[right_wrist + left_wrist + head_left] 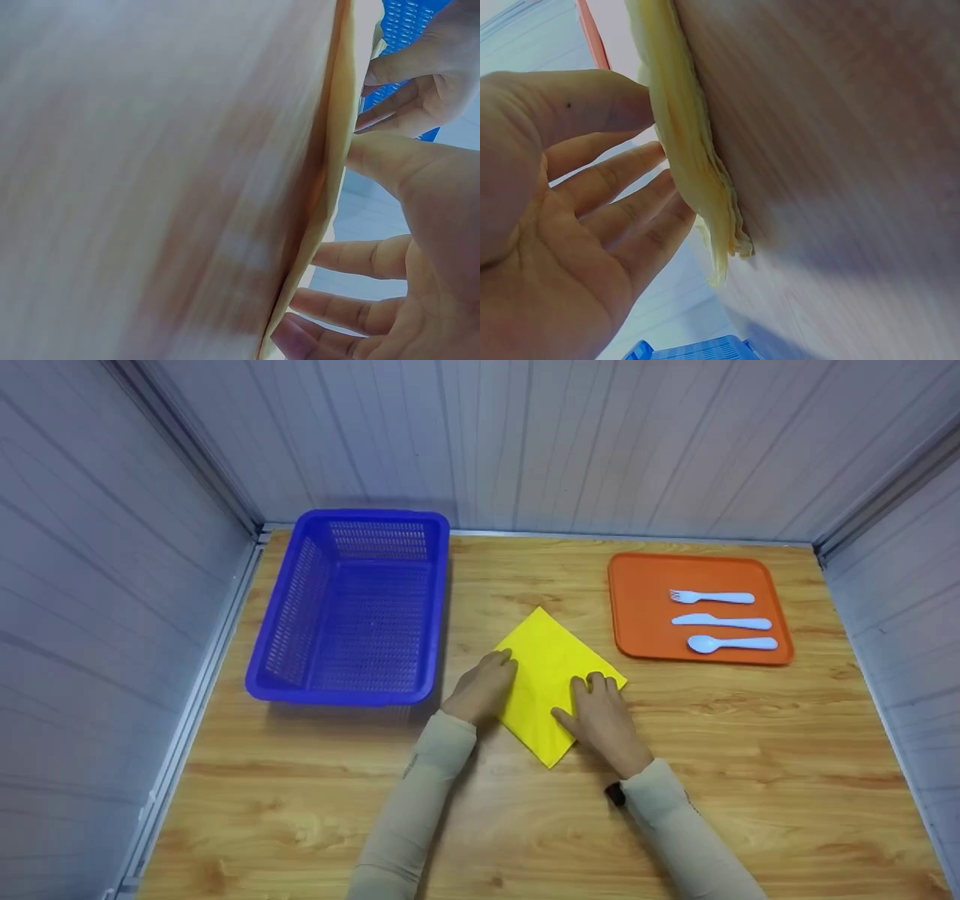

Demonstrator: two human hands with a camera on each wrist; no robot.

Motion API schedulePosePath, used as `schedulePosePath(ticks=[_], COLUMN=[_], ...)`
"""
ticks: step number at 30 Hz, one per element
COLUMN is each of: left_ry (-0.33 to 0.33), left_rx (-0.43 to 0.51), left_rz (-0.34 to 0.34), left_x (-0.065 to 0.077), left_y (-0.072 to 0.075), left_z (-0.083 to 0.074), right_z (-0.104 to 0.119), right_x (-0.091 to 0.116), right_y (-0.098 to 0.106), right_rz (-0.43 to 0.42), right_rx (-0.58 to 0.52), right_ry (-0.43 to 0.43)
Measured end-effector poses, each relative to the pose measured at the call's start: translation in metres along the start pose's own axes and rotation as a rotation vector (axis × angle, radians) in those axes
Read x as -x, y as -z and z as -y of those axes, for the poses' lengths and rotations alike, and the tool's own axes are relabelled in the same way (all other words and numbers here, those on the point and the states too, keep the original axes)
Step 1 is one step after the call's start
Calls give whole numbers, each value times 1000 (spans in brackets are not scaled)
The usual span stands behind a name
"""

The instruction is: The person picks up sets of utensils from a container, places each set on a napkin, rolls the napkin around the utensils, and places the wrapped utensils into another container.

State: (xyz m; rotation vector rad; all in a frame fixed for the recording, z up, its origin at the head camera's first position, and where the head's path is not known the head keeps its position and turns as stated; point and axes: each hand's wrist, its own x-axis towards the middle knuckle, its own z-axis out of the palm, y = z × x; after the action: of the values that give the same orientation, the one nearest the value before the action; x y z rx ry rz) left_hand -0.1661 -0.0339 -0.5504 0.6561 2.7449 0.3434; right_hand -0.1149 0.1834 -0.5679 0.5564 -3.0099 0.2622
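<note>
A folded yellow cloth (pixel 544 671) lies flat on the wooden table, turned with one corner toward the back wall. Its stacked layers show along the edge in the left wrist view (pixel 686 142). My left hand (pixel 484 686) rests on the cloth's left side, thumb and fingertips against the upper face. Spread over the right side, my right hand (pixel 604 720) touches the cloth with its thumb and fingertips. In the right wrist view, the cloth (pixel 330 180) runs under those fingertips. Neither hand visibly pinches it.
A blue plastic basket (pixel 439 607) stands at the back left. At the back right is an orange tray (pixel 641 607) holding a white fork (pixel 712 597), knife (pixel 724 622) and spoon (pixel 731 643). Pale panels (pixel 487 442) wall the table at the back and sides.
</note>
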Motion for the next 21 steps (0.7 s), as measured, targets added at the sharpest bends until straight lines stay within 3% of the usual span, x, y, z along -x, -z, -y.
schedulePosePath(ticks=[4, 10, 16, 21], left_ry=[-2, -34, -97, -143], left_rx=[-14, -36, -93, -110], left_rz=[1, -70, -206, -344], left_x=[0, 3, 1, -8], left_y=[-2, -2, 6, 18], left_z=[-1, -4, -17, -37], right_z=[-1, 0, -8, -29], right_x=[2, 4, 0, -5], right_y=[-1, 4, 22, 40], right_rz=[-10, 18, -19, -130], right_rx=[4, -18, -66, -82], right_ry=[12, -15, -36, 6])
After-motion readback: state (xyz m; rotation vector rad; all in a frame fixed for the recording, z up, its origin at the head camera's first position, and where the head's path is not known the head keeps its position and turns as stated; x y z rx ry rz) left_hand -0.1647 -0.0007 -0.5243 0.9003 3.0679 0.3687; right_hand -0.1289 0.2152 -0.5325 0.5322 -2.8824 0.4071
